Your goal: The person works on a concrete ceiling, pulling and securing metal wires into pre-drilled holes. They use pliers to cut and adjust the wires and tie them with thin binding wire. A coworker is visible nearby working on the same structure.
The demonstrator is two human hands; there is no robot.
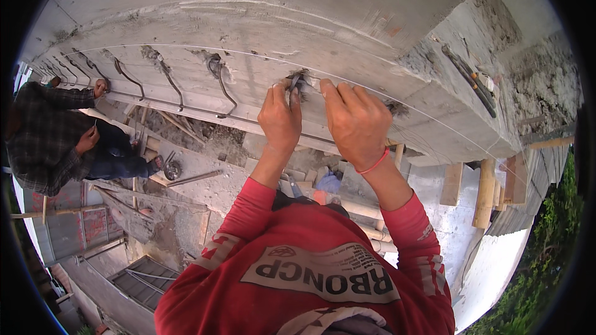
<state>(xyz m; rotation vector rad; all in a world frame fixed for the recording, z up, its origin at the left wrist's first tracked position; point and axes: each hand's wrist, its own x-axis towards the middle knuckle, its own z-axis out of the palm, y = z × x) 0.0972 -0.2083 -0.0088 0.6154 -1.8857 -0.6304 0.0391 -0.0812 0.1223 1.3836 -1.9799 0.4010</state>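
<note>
Both my hands are raised to the face of a long grey concrete beam (248,31), around a chipped hole with a dark metal piece (299,78) in it. My left hand (280,116) is closed in a pinch just below and left of that piece, thumb and fingers pressed together. My right hand (357,123) is closed too, knuckles up, its fingertips just right of the hole. What either pinch holds is hidden or too small to name. A thin white string (261,56) runs along the beam, passing just above both hands.
Bent steel bars (225,90) stick out of the beam leftward. A long dark-handled hand tool (472,80) lies on the ledge at right. A co-worker in a checked shirt (53,127) reaches to the beam at far left. Below are planks (453,184) and rubble.
</note>
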